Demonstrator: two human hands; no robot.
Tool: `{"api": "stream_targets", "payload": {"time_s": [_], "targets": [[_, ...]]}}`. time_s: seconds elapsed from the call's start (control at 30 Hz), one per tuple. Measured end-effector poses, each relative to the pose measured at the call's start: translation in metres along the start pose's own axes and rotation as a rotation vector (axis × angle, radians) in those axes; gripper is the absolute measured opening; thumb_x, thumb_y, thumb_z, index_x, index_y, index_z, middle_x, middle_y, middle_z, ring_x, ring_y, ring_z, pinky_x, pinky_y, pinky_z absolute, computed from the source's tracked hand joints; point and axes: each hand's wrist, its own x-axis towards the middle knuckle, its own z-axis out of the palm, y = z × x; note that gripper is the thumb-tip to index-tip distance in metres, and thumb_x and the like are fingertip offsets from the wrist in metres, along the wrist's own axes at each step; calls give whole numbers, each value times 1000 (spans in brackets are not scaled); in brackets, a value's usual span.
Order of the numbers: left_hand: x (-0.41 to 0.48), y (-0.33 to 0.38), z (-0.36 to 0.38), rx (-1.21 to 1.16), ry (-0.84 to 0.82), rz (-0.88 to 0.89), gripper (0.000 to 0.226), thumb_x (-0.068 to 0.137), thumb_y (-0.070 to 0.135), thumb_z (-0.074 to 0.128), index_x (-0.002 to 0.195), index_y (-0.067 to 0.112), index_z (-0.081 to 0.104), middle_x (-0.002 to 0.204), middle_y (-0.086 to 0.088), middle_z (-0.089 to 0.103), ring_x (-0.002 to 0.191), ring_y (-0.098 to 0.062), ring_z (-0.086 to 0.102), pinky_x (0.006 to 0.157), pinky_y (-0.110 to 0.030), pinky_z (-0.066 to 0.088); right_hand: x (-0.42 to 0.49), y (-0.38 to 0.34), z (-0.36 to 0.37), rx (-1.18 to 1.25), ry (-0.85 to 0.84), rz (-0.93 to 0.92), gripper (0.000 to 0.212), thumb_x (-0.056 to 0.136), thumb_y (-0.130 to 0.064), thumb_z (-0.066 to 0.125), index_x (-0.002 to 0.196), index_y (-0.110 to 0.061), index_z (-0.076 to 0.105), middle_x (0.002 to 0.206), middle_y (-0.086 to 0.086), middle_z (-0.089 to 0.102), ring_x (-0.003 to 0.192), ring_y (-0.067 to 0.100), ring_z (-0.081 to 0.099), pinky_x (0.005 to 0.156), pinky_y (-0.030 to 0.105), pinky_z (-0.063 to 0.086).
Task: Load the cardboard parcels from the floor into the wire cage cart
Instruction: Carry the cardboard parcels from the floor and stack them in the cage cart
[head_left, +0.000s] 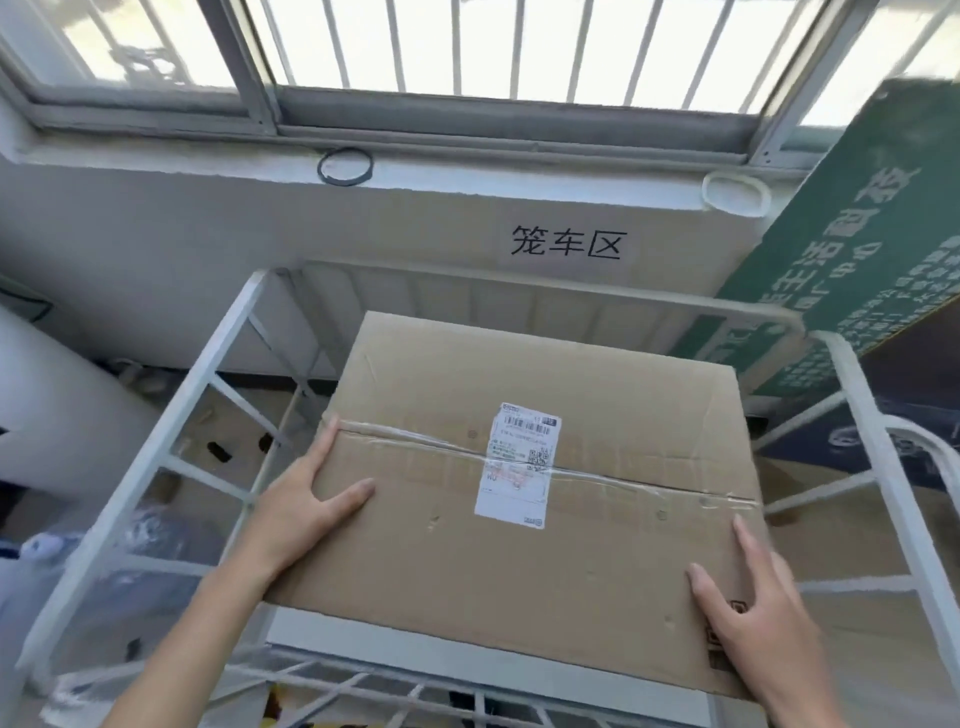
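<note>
Pressing in on the cardboard parcel (426, 561) from either side, your hands hold it between them. Your left hand (306, 499) lies at the parcel's left edge in the lower middle of the frame, with the fingers stretched straight along the side and the thumb flat on the top face. Your right hand (748, 613) lies at the near right corner, thumb and forefinger straight on top, the other fingers hidden past the edge. The parcel fills the centre of the frame, lid up, above the open top of the wire cage cart (171, 415) and between its white side rails; whether its underside rests on anything cannot be told. A strip of clear tape (415, 435) runs across the lid, and a white shipping label (519, 467) is stuck over it. Beyond the cart, a wall sign (566, 243) with three black characters sits above centre. A green board (852, 249) leans at the upper right, and a black ring (345, 166) lies on the sill under the barred window (493, 111).
</note>
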Motion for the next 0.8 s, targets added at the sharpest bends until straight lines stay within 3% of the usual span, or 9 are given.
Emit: {"api": "stream_targets", "payload": {"time_s": [0.07, 0.2, 0.33, 0.53, 0.7, 0.8], "targets": [[42, -29, 15, 9, -5, -31, 87, 76, 66, 68, 144, 67, 13, 151, 13, 42, 127, -18, 50, 97, -34, 44, 33, 0, 43, 2, -46, 26, 71, 82, -50, 70, 134, -66, 25, 151, -5, 39, 131, 23, 49, 101, 45, 41], [124, -100, 56, 19, -36, -95, 88, 78, 63, 70, 145, 66, 14, 146, 8, 47, 115, -15, 52, 91, -34, 45, 102, 8, 147, 21, -101, 44, 74, 83, -49, 70, 141, -62, 26, 153, -4, 37, 133, 22, 46, 102, 43, 41], [192, -172, 98, 54, -34, -152, 86, 81, 58, 71, 142, 69, 12, 142, 7, 52, 116, -19, 54, 93, -36, 45, 154, 37, 256, -21, -167, 52, 77, 83, -56, 66, 135, -71, 13, 151, -6, 39, 121, 23, 56, 87, 40, 49], [272, -287, 161, 69, -79, -230, 87, 78, 63, 70, 135, 77, 5, 150, 5, 46, 131, -25, 49, 105, -43, 43, 206, 72, 401, -57, -181, 17, 79, 85, -44, 70, 152, -40, 29, 147, -1, 45, 131, 24, 50, 90, 40, 46], [308, -364, 220, 83, -199, -315, 102, 70, 75, 67, 151, 58, 8, 161, 2, 30, 148, -25, 27, 118, -44, 28, 219, 109, 483, -34, -292, 21, 75, 89, -45, 63, 151, -50, 21, 159, -6, 28, 141, 16, 38, 94, 40, 45], [316, -408, 251, 90, -309, -442, 114, 55, 87, 68, 148, 62, 7, 163, -6, 22, 148, -27, 26, 118, -43, 28, 221, 131, 517, -73, -418, 33, 78, 89, -48, 64, 147, -56, 13, 164, -7, 8, 127, 20, 50, 89, 38, 44]]}}
